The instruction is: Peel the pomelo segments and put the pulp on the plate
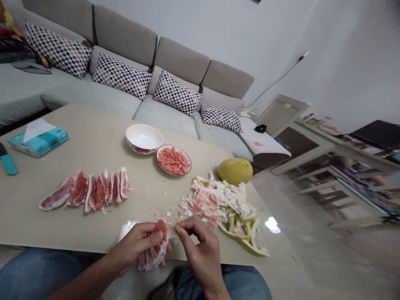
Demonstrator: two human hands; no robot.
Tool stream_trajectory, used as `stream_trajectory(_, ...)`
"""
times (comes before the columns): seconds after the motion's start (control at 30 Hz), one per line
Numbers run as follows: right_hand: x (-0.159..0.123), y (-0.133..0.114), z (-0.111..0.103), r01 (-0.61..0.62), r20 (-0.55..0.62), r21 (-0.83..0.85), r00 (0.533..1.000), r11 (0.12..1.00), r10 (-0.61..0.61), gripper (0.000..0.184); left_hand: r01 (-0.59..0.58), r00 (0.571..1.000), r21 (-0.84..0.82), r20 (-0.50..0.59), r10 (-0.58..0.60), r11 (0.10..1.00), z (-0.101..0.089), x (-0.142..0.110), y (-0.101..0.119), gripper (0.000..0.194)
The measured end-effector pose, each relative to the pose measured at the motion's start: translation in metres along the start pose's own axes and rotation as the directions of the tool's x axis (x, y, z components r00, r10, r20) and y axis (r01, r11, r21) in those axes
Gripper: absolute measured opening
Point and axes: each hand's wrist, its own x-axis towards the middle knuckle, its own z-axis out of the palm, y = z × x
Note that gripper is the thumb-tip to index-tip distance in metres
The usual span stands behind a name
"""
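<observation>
Step in hand, as we judge it: stripping membrane from one pomelo segment.

Left hand [137,242]: thumb and fingers clamped on the pomelo segment [153,257], at the near edge of the bench [90,139]; coral pulp bared at the top, whitish, net-like skin below.

Right hand [200,246]: thumb and forefinger pinched together on a thin wisp of membrane [172,231] at the segment's right side. The next move, we judge, calls for a firm left hold and a gentle sideways pull, the pulp looking tender.

Around the hands, left to right, we list:
- Teal-handled knife [8,164], far left of the left hand; smooth handle, blade cut off by the view.
- Tissue pack [39,139], beyond it; glossy blue film, one white sheet raised.
- Segment row [100,189], beyond and left of the left hand; pink wedges, white-fringed.
- Bowl [144,135], well beyond the left hand; white, glazed, patterned outside.
- Dish [186,154], beyond both hands; dark-rimmed, heaped with crumbly pink pulp.
- Peel heap [231,202], just beyond the right hand; spongy white pith, curved yellow rind.
- Whole pomelo [235,170], behind the heap; yellow, rounded.
</observation>
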Motion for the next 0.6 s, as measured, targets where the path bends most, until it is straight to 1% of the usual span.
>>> stream_trajectory(0.07, 0.002, -0.002, -0.003, -0.015, 0.036, 0.009, 0.999, 1.0, 0.014, 0.017, 0.016, 1.0, 0.003, 0.005, -0.016, 1.0, 0.001, -0.003, 0.002, 0.033)
stream_trajectory(0.1, 0.005, 0.0, -0.008, -0.011, 0.031, -0.004, 0.999, 1.0, 0.011, 0.017, 0.025, 1.0, 0.001, 0.013, -0.025, 1.0, 0.0, -0.005, 0.003, 0.032)
stream_trajectory(0.13, 0.009, 0.002, -0.015, -0.01, -0.025, -0.035, 1.0, 0.999, 0.01, 0.017, 0.038, 0.999, -0.004, 0.019, -0.038, 0.999, -0.002, -0.007, 0.003, 0.032)
stream_trajectory(0.17, 0.014, 0.007, -0.027, -0.015, -0.107, -0.076, 0.994, 0.997, 0.007, 0.016, 0.051, 0.998, -0.013, 0.02, -0.051, 0.999, -0.005, -0.008, 0.003, 0.033)
stream_trajectory(0.2, 0.019, 0.012, -0.041, -0.03, -0.26, -0.137, 0.966, 0.99, -0.007, 0.016, 0.058, 0.998, -0.027, 0.009, -0.058, 0.998, -0.008, -0.01, 0.002, 0.033)
stream_trajectory(0.23, 0.025, 0.019, -0.057, -0.099, -0.44, -0.165, 0.898, 0.981, 0.016, 0.017, 0.058, 0.998, -0.046, -0.013, -0.059, 0.997, -0.012, -0.01, 0.002, 0.033)
stream_trajectory(0.3, 0.035, 0.035, -0.09, -0.149, -0.546, -0.168, 0.837, 0.975, 0.034, 0.026, 0.036, 0.996, -0.081, -0.079, -0.042, 0.996, -0.017, -0.01, 0.0, 0.033)
stream_trajectory(0.33, 0.038, 0.042, -0.104, -0.171, -0.553, -0.208, 0.833, 0.963, 0.029, 0.028, 0.022, 0.994, -0.095, -0.107, -0.032, 0.995, -0.018, -0.01, 0.0, 0.034)
stream_trajectory(0.4, 0.041, 0.058, -0.122, -0.129, -0.414, -0.264, 0.91, 0.956, 0.008, 0.029, 0.02, 0.989, -0.125, -0.14, -0.038, 0.992, -0.017, -0.008, 0.0, 0.037)
stream_trajectory(0.43, 0.041, 0.065, -0.126, -0.094, -0.331, -0.288, 0.944, 0.953, -0.007, 0.028, 0.04, 0.986, -0.147, -0.153, -0.062, 0.988, -0.015, -0.008, 0.0, 0.04)
stream_trajectory(0.47, 0.041, 0.073, -0.126, -0.058, -0.259, -0.307, 0.966, 0.95, -0.025, 0.029, 0.068, 0.98, -0.177, -0.17, -0.098, 0.982, -0.013, -0.007, 0.0, 0.043)
stream_trajectory(0.5, 0.04, 0.08, -0.125, -0.034, -0.219, -0.327, 0.975, 0.944, -0.041, 0.029, 0.101, 0.973, -0.216, -0.183, -0.142, 0.971, -0.012, -0.007, 0.0, 0.044)
stream_trajectory(0.53, 0.04, 0.087, -0.123, -0.022, -0.21, -0.35, 0.976, 0.936, -0.056, 0.029, 0.134, 0.965, -0.26, -0.186, -0.185, 0.956, -0.011, -0.007, -0.001, 0.045)
stream_trajectory(0.6, 0.04, 0.098, -0.118, -0.03, -0.241, -0.392, 0.968, 0.919, -0.071, 0.029, 0.182, 0.956, -0.341, -0.159, -0.247, 0.922, -0.012, -0.005, -0.003, 0.042)
